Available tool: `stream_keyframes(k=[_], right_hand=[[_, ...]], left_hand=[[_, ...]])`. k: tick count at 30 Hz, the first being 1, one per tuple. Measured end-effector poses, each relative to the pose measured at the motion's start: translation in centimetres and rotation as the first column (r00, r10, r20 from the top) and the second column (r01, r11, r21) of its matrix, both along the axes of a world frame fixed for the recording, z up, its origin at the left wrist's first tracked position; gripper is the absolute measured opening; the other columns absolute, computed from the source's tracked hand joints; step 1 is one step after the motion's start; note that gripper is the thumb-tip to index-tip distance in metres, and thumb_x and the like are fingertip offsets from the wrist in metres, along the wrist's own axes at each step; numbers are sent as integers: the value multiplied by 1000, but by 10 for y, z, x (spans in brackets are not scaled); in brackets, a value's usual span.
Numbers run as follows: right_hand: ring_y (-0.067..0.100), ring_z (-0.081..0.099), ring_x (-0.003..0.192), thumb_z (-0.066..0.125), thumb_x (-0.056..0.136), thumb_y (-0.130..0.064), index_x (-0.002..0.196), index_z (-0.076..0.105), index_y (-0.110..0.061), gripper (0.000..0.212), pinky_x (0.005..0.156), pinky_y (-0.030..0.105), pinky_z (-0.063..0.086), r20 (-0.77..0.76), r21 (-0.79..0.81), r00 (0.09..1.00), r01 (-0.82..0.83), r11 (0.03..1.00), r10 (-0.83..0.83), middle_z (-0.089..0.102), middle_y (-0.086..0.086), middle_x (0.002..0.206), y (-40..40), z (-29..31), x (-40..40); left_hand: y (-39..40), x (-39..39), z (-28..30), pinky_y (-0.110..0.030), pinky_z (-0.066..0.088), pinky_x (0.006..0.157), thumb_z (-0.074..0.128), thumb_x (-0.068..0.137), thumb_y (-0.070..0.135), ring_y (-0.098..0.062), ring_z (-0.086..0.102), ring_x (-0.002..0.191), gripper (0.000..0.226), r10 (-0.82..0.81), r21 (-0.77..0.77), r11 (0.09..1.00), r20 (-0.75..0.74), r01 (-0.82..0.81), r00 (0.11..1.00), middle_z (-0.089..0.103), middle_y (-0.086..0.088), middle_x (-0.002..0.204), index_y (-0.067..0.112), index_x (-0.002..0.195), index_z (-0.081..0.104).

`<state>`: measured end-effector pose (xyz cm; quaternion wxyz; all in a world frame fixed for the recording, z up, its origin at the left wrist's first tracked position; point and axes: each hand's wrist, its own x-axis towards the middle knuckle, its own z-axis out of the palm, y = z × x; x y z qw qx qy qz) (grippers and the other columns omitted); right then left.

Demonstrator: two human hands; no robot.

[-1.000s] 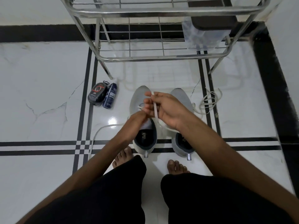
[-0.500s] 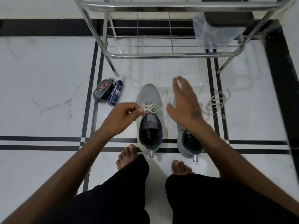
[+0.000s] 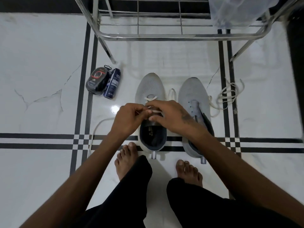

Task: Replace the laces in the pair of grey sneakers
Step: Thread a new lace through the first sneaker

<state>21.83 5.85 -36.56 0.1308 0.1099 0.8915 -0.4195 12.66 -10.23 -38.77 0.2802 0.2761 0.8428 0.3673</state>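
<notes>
now both hands (image 3: 131, 117) (image 3: 171, 116) on left sneaker's lace (image 3: 152, 98)

White tiled floor (image 3: 41, 162) (black-lined) — sneakers (image 3: 150, 89), loose lace (image 3: 228, 94)

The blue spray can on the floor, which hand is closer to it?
Left. The left hand is just below and right of the blue spray can; the right hand sits farther right, over the left sneaker.
</notes>
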Motion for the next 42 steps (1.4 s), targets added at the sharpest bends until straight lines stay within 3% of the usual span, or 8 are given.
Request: stream_keyframes(k=[4,7,10,13,17,27,37,42], right_hand=[[10,66,79,68,92,-21,97,76,-19,9,80,34,52,-78,-4,985,157,988,-157,74,-4,86,2,-8,-7],[12,68,84,66,94,-18,100,78,-20,14,83,29,52,-82,38,979,188,981,-185,76,-3,93,1,-15,-10],[17,66,87,65,93,-18,98,79,-19,15,81,32,52,-51,65,987,155,986,-152,74,1,94,-10,-21,-9],[17,63,82,66,86,-19,88,79,-19,13,74,33,52,-26,88,981,191,978,-190,70,-1,89,-21,-24,-9],[12,61,69,64,87,-20,80,76,-19,14,64,29,50,49,97,972,226,969,-231,66,-7,73,-28,-25,-13],[17,63,68,61,89,-20,79,74,-15,17,65,34,54,92,115,952,283,952,-293,67,0,71,-31,-20,-17],[19,60,83,54,99,-22,89,72,-16,22,67,31,43,8,218,990,133,967,-138,60,-3,86,-31,-30,-13],[19,49,114,70,89,-21,129,56,-23,42,95,32,47,-92,163,950,310,937,-299,47,1,128,-33,-38,6]], left_hand=[[-12,3,-8,-15,51,70,78,82,36,-3,62,82,17,105,58,993,-38,-102,994,63,12,95,36,97,71],[-18,8,-14,-15,54,72,81,78,41,2,65,83,45,85,-43,996,8,-84,996,67,13,104,27,119,67],[-17,12,-20,-16,57,76,69,89,25,8,65,79,29,129,-50,990,-21,-130,991,73,11,102,23,118,71],[-20,13,-27,-36,61,84,62,93,8,-13,73,90,25,314,39,938,317,-344,895,76,2,101,14,115,73],[-27,15,-28,-30,60,79,59,95,0,-25,73,96,27,303,110,901,533,-419,790,77,-6,99,5,119,69],[-27,12,-24,-29,59,84,55,99,3,-19,71,103,30,192,190,920,545,-343,816,75,-7,110,4,127,65],[-16,5,-36,-43,62,75,63,96,11,-19,72,83,13,243,117,953,252,-279,937,74,-2,93,14,103,73],[-12,1,-38,-39,62,76,64,96,18,-16,71,78,8,310,92,940,180,-329,934,73,1,87,14,91,70]])
